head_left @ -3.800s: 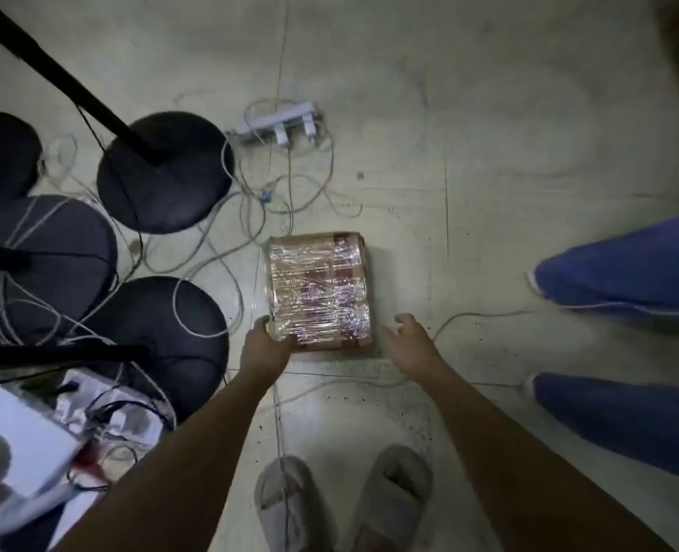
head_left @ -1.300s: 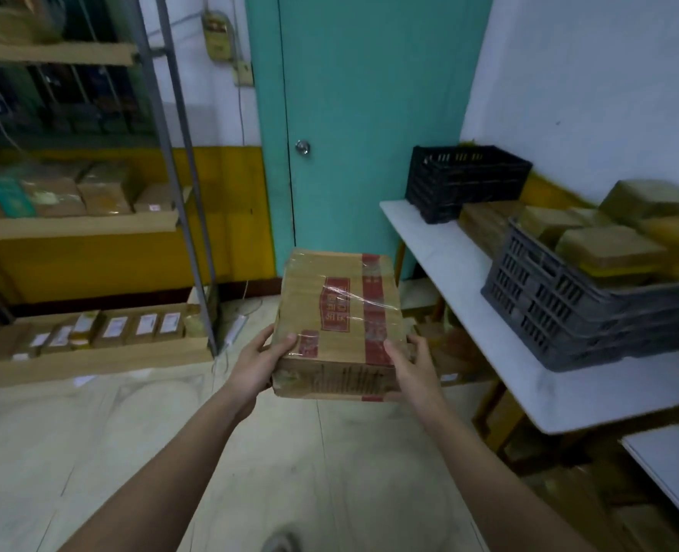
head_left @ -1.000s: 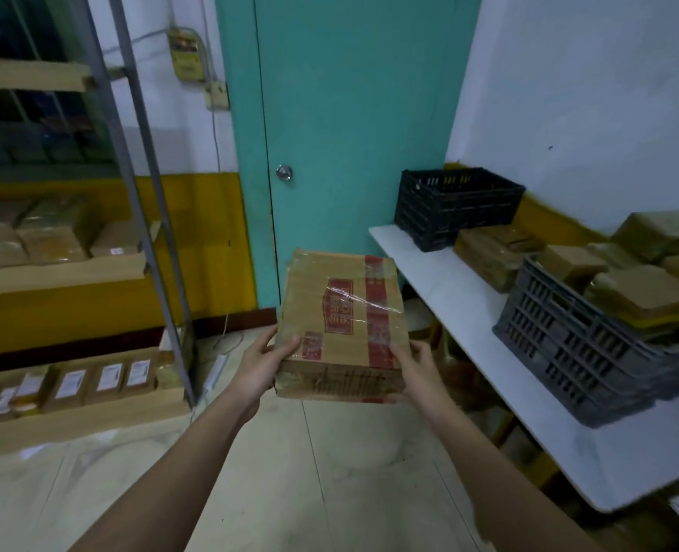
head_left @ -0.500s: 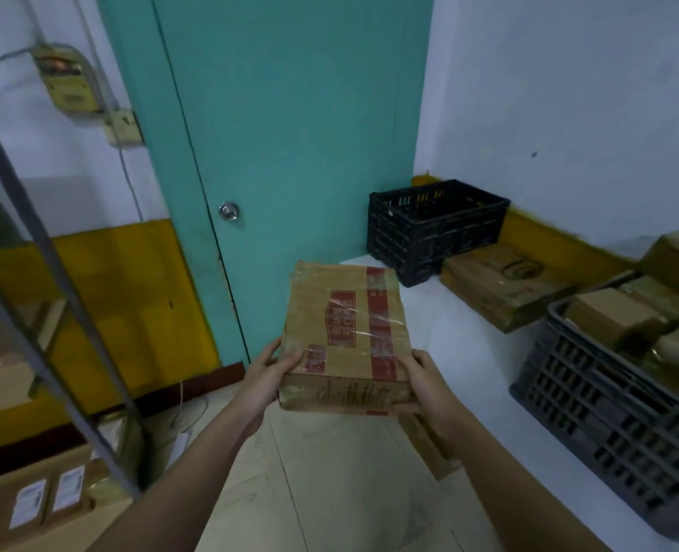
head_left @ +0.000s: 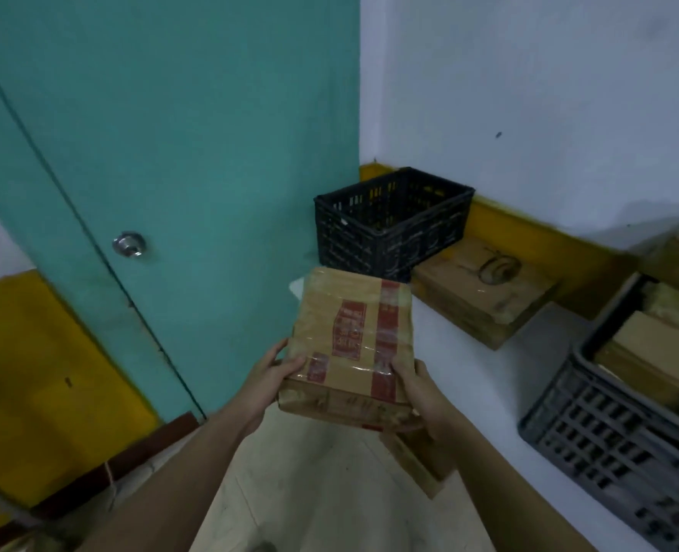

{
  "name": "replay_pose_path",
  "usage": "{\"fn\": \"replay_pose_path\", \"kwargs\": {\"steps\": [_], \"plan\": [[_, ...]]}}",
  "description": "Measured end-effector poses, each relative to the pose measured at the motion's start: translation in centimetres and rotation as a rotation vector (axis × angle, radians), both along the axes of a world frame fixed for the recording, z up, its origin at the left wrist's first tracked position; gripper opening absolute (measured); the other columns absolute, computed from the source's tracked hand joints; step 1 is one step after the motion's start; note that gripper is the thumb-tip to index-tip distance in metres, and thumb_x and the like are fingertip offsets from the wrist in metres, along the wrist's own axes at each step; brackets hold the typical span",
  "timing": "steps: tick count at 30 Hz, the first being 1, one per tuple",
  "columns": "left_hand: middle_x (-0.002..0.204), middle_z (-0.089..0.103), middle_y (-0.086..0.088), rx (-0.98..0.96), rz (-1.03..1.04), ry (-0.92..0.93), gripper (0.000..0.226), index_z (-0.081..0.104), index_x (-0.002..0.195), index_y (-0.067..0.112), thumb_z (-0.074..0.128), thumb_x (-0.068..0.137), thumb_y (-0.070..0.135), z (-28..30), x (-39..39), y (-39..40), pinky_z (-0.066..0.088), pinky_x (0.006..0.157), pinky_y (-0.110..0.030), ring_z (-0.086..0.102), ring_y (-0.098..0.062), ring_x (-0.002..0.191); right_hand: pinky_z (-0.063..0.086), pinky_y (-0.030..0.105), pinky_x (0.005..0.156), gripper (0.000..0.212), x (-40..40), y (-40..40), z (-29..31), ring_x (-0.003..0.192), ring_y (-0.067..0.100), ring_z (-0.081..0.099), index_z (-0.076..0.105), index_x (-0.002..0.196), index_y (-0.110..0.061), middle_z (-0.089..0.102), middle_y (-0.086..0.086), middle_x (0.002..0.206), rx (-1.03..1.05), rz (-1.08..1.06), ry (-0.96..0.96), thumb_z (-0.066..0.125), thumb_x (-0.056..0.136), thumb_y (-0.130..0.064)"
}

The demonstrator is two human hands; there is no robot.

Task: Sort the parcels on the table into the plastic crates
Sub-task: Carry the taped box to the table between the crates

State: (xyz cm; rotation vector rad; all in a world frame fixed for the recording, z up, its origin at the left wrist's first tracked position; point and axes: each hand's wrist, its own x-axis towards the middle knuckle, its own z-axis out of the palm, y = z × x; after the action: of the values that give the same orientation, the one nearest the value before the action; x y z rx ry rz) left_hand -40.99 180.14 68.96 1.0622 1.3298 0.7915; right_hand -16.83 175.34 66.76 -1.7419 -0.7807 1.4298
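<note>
I hold a brown cardboard parcel point(head_left: 353, 344) with red tape and clear film in front of me, its far end tilted up. My left hand point(head_left: 270, 376) grips its near left corner and my right hand point(head_left: 417, 388) grips its near right corner. Just beyond the parcel a black plastic crate point(head_left: 393, 225) stands at the far end of the white table point(head_left: 485, 384); its inside looks empty. A grey plastic crate point(head_left: 616, 432) with several brown parcels in it stands at the right.
A flat brown parcel point(head_left: 485, 292) lies on the table between the two crates. Another box point(head_left: 417, 460) sits below the table edge under my right hand. A teal door point(head_left: 162, 153) with a round knob stands to the left, a white wall behind the table.
I picked the parcel up off the floor and carried it to the table. Over the last second the view has closed in on the black crate, with the parcel still in both hands.
</note>
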Motion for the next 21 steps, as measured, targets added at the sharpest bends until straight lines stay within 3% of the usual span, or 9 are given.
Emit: {"fn": "replay_pose_path", "kwargs": {"steps": [3,5,8,12,15,18,21], "plan": [[0.102,0.068,0.012,-0.022,-0.105,-0.011,0.06,0.041,0.147,0.027,0.066,0.093,0.025,-1.4,0.5,5.7,0.048,0.059,-0.02,0.069,-0.001,0.077,0.052,0.021,0.049,0.064,0.1,3.3,-1.0,0.086,0.01,0.062,0.029,0.146,-0.017,0.059,0.003,0.121,0.015,-0.068,-0.033,0.043,0.098,-0.058],[0.105,0.07,0.011,-0.05,-0.186,-0.005,0.059,0.041,0.147,0.028,0.066,0.094,0.028,-2.6,1.0,9.2,0.049,0.058,-0.02,0.07,-0.002,0.079,0.057,0.026,0.052,0.064,0.2,5.0,-1.6,0.087,0.013,0.062,0.028,0.145,-0.018,0.058,0.002,0.118,-0.012,-0.121,-0.023,0.045,0.098,-0.058],[0.111,0.071,0.007,-0.088,-0.312,-0.003,0.054,0.041,0.144,0.029,0.064,0.095,0.029,-4.0,2.0,13.8,0.049,0.061,-0.023,0.07,-0.008,0.087,0.062,0.046,0.075,0.071,0.6,7.2,-2.7,0.095,0.019,0.063,0.028,0.146,-0.02,0.056,0.005,0.129,-0.058,-0.22,-0.051,0.046,0.094,-0.064],[0.11,0.071,0.003,-0.143,-0.455,0.014,0.048,0.045,0.137,0.032,0.066,0.094,0.026,-5.6,4.1,18.7,0.053,0.063,-0.025,0.071,-0.014,0.09,0.063,0.045,0.065,0.071,0.5,8.1,-3.8,0.097,0.023,0.063,0.028,0.146,-0.025,0.058,0.006,0.129,-0.114,-0.346,-0.037,0.047,0.092,-0.067],[0.119,0.069,-0.001,-0.176,-0.576,0.037,0.052,0.046,0.14,0.03,0.068,0.093,0.028,-6.7,6.0,21.7,0.058,0.077,-0.035,0.071,-0.021,0.1,0.061,0.042,0.062,0.071,0.4,8.3,-4.9,0.099,0.025,0.063,0.025,0.147,-0.024,0.057,0.007,0.131,-0.128,-0.431,-0.018,0.045,0.093,-0.066],[0.117,0.066,0.01,-0.203,-0.672,0.088,0.041,0.045,0.13,0.039,0.065,0.095,0.031,-7.6,8.3,23.6,0.055,0.093,-0.042,0.067,-0.019,0.107,0.058,0.038,0.055,0.07,0.9,8.7,-6.0,0.098,0.027,0.063,0.024,0.148,-0.022,0.056,0.009,0.132,-0.147,-0.506,-0.016,0.042,0.095,-0.064],[0.124,0.064,0.008,-0.268,-0.741,0.121,0.041,0.046,0.127,0.04,0.067,0.093,0.029,-9.7,10.4,25.2,0.049,0.103,-0.047,0.063,-0.02,0.115,0.057,0.04,0.061,0.068,1.6,9.5,-7.5,0.096,0.027,0.062,0.023,0.147,-0.021,0.055,0.008,0.131,-0.173,-0.569,-0.012,0.041,0.097,-0.063]]}}
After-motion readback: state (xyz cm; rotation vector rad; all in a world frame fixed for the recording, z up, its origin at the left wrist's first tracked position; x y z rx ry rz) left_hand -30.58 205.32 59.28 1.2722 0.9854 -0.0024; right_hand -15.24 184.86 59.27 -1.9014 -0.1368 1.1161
